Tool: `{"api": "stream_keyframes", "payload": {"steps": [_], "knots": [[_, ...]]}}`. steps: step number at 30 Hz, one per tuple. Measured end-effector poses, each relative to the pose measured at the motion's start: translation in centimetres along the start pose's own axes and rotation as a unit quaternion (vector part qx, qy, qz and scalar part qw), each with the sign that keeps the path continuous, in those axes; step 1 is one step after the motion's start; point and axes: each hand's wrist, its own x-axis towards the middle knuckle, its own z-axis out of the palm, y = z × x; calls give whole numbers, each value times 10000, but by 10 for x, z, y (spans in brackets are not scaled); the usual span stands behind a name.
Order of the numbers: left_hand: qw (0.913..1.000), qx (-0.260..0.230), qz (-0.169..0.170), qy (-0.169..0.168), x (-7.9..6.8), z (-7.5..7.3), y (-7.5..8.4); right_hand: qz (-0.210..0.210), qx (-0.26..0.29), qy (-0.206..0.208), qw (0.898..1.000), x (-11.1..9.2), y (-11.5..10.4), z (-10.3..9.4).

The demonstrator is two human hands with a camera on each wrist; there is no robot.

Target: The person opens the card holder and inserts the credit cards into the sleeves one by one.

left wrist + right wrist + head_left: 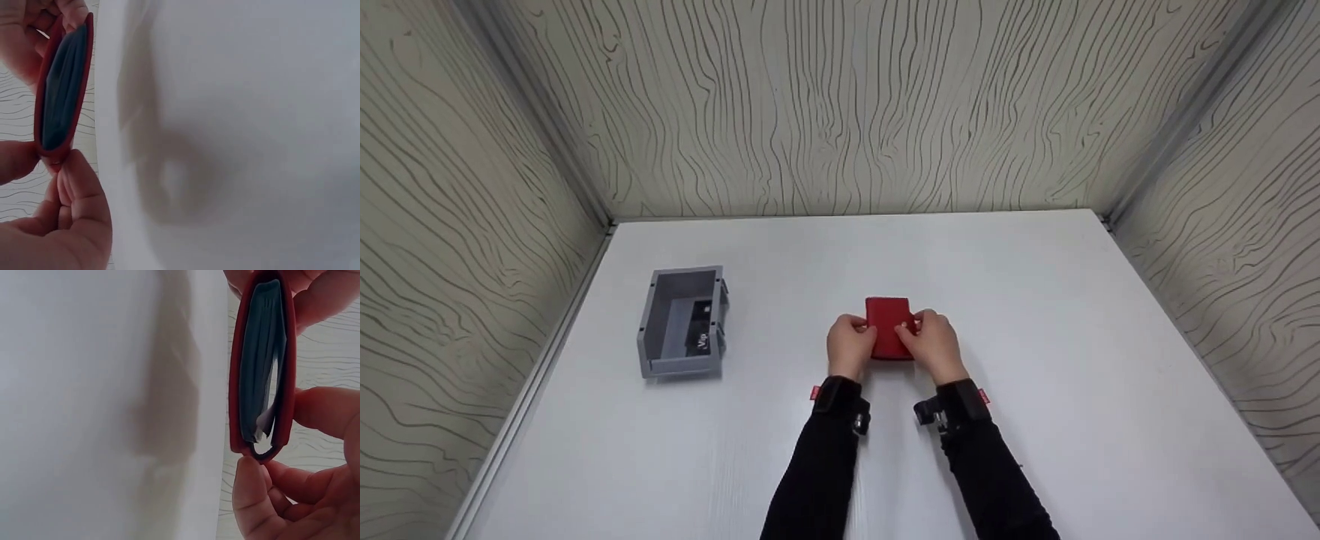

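Note:
Over the middle of the table both hands hold a small red card holder (889,319), one at each side edge. My left hand (849,348) pinches its left edge between thumb and fingers. The right hand (936,348) grips the right edge, its thumb lying on the front cover. Seen end-on in the left wrist view, the card holder (38,121) has a red outer cover around dark bluish inner sleeves. From the right wrist, a narrow gap shows between the sleeves (259,365) and one cover. The shadows of hands and holder fall on the table.
A grey plastic bin (681,366) stands on the left of the white table (1072,375). Inside it lies a black card (699,328) marked "Vip". Wood-patterned panels (840,112) enclose the table at the back and both sides.

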Motion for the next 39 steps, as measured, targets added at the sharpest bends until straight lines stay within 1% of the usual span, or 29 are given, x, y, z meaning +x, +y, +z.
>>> {"api": "stream_keyframes", "payload": {"steps": [7, 13, 20, 28, 39], "knots": [[9997, 237, -77, 4, 3, -12, -6, -101, -136, -82, 9998, -1, -9, 13], [9989, 449, -144, 7, 6, -18, -13, -177, -253, -126, 9994, 0, -12, 23], [9977, 672, -69, 65, 7, -22, -19, -229, -319, -164, 9991, 0, -17, 31], [9968, 798, -44, 28, 7, -25, -22, -227, -365, -230, 9988, 0, -18, 36], [9958, 909, -57, 1, 10, -23, -26, -194, -381, -293, 9987, 1, -16, 39]]}}
